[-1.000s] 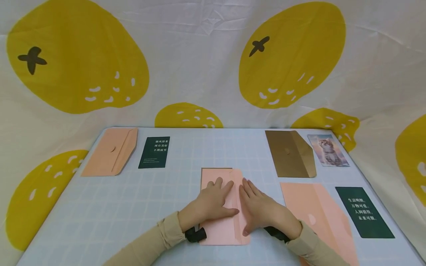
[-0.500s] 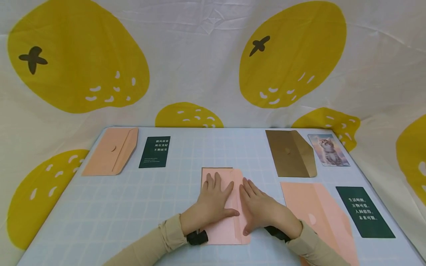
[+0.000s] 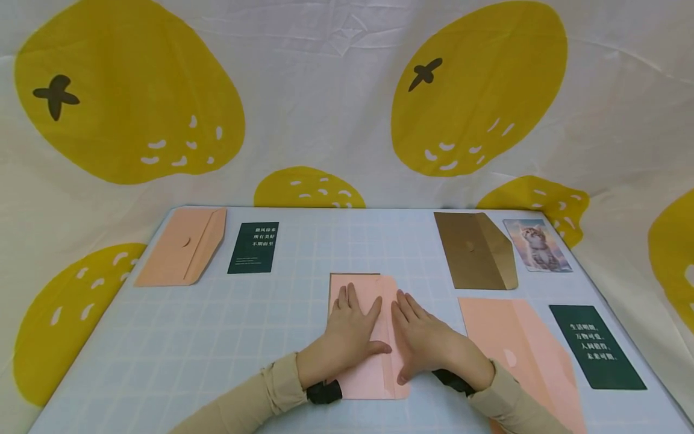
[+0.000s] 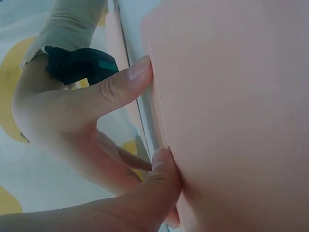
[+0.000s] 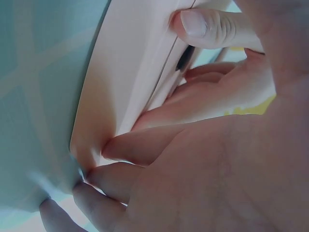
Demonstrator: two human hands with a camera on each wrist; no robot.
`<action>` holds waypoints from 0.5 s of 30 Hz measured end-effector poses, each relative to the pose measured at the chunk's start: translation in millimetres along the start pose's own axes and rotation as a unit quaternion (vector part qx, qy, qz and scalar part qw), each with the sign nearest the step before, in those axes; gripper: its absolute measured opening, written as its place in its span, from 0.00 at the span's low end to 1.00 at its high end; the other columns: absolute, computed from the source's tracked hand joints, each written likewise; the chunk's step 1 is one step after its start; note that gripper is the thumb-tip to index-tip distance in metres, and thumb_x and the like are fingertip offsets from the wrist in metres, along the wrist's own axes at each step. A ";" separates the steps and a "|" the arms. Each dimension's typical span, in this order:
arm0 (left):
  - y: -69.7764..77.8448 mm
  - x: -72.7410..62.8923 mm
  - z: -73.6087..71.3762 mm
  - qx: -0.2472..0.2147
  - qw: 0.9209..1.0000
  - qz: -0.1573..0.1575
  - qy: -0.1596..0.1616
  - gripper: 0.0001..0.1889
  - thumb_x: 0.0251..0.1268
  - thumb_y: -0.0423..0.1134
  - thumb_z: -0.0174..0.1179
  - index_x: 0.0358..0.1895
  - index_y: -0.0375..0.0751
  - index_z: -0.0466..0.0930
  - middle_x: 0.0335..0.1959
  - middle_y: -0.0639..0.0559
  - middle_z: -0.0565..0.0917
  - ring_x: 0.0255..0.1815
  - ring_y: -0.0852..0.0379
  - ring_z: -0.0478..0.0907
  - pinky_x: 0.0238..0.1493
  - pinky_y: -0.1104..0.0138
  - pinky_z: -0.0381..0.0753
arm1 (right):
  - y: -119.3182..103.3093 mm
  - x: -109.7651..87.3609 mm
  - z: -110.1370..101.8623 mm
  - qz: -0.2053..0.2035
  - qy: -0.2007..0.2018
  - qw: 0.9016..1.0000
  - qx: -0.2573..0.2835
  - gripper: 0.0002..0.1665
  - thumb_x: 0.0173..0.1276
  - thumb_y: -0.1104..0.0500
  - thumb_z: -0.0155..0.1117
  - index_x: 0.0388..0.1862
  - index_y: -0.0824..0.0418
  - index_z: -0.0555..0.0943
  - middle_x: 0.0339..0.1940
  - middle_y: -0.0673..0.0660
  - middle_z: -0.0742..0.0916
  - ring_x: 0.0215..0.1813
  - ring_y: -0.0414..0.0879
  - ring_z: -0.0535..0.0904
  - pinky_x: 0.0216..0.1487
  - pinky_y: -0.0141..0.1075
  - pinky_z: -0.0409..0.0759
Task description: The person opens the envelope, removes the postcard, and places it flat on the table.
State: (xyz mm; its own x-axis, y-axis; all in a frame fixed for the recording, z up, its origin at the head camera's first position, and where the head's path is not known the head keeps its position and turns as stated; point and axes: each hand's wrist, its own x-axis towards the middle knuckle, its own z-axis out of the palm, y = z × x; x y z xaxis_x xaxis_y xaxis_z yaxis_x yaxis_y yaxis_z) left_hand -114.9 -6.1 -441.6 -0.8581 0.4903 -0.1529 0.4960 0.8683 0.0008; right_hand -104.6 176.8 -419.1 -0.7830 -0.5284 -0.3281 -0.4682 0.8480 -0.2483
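Note:
A pale pink envelope (image 3: pixel 363 383) lies near the front middle of the table, its long flap on the right side. Thin brown edging shows along its top left. My left hand (image 3: pixel 347 337) rests on the envelope's body with fingers spread and thumb pointing right. On the flap side, my right hand (image 3: pixel 428 343) touches the fold with straight fingers held together, its thumb lower down. In the left wrist view both thumbs, the right thumb (image 4: pixel 140 70) and the left thumb (image 4: pixel 164 174), meet the pink paper. The right wrist view shows right fingertips (image 5: pixel 111 150) along the flap's edge.
A larger pink envelope (image 3: pixel 493 325) lies right of my right hand, beside a green card (image 3: pixel 596 367). Behind them are a brown envelope (image 3: pixel 461 253) and a kitten card (image 3: pixel 537 247). At back left lie a peach envelope (image 3: pixel 173 253) and another green card (image 3: pixel 252 256).
My left hand has shifted slightly right on the envelope, its fingers straighter than before. The right hand stays at the flap, and the envelope has not visibly moved.

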 end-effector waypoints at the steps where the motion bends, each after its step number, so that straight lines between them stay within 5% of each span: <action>1: 0.6 -0.2 -0.1 -0.002 1.000 -0.003 0.000 0.48 0.57 0.75 0.53 0.77 0.50 0.61 0.69 0.20 0.61 0.71 0.27 0.60 0.66 0.50 0.68 | 0.1 -0.1 0.0 0.000 0.000 1.000 0.001 0.77 0.39 0.38 0.85 0.75 0.78 0.54 0.78 0.75 0.50 0.79 0.67 0.44 0.72 0.54 0.59; 15: 0.6 0.5 3.0 -0.037 0.999 0.003 -0.011 0.47 0.62 0.72 0.53 0.78 0.47 0.57 0.71 0.17 0.53 0.73 0.23 0.53 0.68 0.49 0.66 | 0.6 -0.6 -0.5 0.002 -0.005 1.000 0.008 0.77 0.40 0.38 0.84 0.76 0.77 0.52 0.79 0.74 0.49 0.79 0.66 0.43 0.73 0.53 0.57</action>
State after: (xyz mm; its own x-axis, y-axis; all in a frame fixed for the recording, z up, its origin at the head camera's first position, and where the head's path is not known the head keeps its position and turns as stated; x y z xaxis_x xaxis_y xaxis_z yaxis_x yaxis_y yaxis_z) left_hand -114.6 -5.5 -444.6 -0.8514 0.4949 -0.1739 0.4896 0.8687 0.0752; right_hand -104.6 177.6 -418.7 -0.7807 -0.5253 -0.3384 -0.4582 0.8495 -0.2617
